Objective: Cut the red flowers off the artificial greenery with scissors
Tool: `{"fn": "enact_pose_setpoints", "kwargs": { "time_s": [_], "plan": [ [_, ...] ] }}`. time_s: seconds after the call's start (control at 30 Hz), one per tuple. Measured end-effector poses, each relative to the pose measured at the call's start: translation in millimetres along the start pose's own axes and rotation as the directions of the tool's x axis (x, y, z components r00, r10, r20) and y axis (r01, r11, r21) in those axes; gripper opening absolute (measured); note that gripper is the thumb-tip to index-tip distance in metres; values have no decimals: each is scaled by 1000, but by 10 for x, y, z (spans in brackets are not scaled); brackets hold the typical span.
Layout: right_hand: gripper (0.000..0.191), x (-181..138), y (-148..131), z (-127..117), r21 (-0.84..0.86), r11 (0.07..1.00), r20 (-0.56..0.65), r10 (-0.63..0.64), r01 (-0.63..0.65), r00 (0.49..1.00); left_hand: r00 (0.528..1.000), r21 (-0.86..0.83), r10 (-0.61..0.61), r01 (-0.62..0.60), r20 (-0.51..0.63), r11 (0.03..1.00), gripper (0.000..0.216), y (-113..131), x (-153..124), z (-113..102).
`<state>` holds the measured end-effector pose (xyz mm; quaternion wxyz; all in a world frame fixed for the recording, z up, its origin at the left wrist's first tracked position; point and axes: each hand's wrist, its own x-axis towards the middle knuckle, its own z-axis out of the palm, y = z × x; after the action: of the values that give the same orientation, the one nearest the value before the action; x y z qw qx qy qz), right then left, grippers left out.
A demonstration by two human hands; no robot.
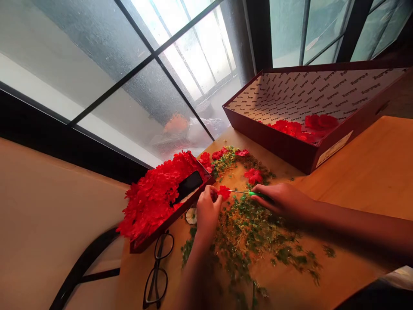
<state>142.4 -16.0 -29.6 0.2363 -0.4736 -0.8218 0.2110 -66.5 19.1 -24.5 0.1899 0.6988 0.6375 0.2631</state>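
The thin shaft of the green-handled pick [254,194] points straight at the left hand [208,211], whose fingers [213,193] pinch a red fabric flower [223,192] just above the counter [338,172], so a slip could jab those fingers or tear the petals. The right hand [284,200] has its fingers pressed together round the handle, and a knock from either wrist could scatter the loose green sprigs [248,237] or spill the heaped flowers [151,202] over the rim of the maroon box lid [167,221].

Slim-fingered, bare left hand [208,212] and right hand [284,201], the right forearm [358,226] equally bare up to the frame's edge.
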Motion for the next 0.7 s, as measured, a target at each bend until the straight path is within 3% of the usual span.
{"fn": "enact_pose_setpoints", "kwargs": {
  "time_s": [0.1,0.2,0.5,0.7],
  "plan": [
    [28,-2,-9,-14,10,1000,-4,-15,15,1000,990,-356,-124,141,70,924,12,82,0,-61],
    [28,-3,-4,5,6,999,0,-37,37,999,980,-544,-143,198,142,815,18,174,-4,-110],
    [28,6,20,27,-23,1000,-1,-20,20,1000,944,-590,-258,331,207,737,19,311,-64,-174],
    [29,-2,-19,-5,-8,1000,3,6,-6,1000,946,-536,-247,323,210,780,19,337,-70,-193]
  ]
}}
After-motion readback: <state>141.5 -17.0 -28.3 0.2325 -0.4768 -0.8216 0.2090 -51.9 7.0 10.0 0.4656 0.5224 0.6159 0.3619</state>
